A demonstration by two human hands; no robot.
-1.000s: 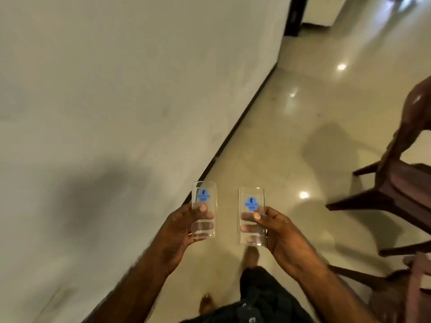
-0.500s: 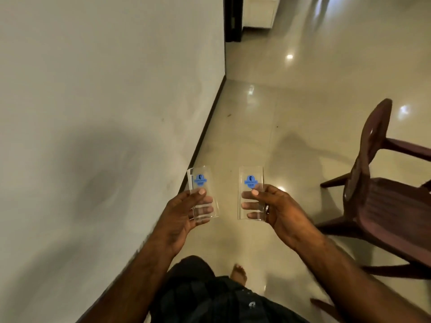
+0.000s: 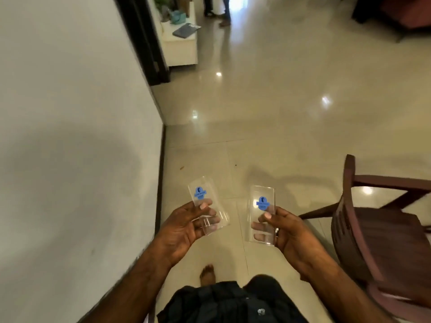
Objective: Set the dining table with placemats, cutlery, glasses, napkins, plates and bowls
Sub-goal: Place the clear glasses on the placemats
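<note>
Glasses are the things in hand: two clear tumblers, each with a blue sticker near its rim, are carried side by side in front of the body. The left glass (image 3: 206,206) is clamped in the left hand (image 3: 184,229), thumb across the near face and fingers curled behind, seen through the wall. Its long axis is tilted, the rim leaning up and away to the left, the base pointing down toward the right glass (image 3: 262,215). That one is gripped in the right hand (image 3: 286,231) in the same way, thumb pressed just under the sticker, and is held nearly upright. The two glasses are apart, with bare floor showing between them. Both appear empty; no liquid is seen in either.

Taking the right glass as landmark: a dark wooden chair (image 3: 377,229) stands just to its right, a pale wall (image 3: 70,136) runs well to its left beyond the other glass, and a white low cabinet (image 3: 180,47) with a book and small items on top stands far ahead and to the left. A bare foot (image 3: 207,275) is seen below and between the glasses. No dining table is in view, so the glasses are judged to be in transit toward it. Neither hand is clearly nearer to any place setting. The tilted left glass would need righting before being set down.
</note>
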